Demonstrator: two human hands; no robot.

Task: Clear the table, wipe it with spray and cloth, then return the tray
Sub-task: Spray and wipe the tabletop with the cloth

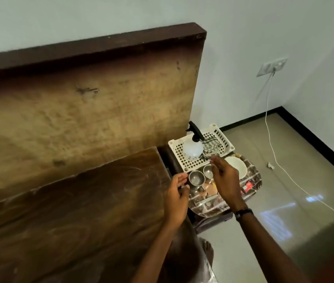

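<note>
A white perforated tray rests on a side stool to the right of the dark wooden table. In the tray stand a round white spray bottle with a black nozzle and a striped cloth. In front of the tray sit two steel cups and a white bowl. My left hand hovers by the nearer cup, fingers apart. My right hand is spread over the second cup and holds nothing that I can see.
A patterned cover drapes the stool. A large wooden board leans against the wall behind the table. A white cable runs from a wall socket across the tiled floor. My bare foot shows below.
</note>
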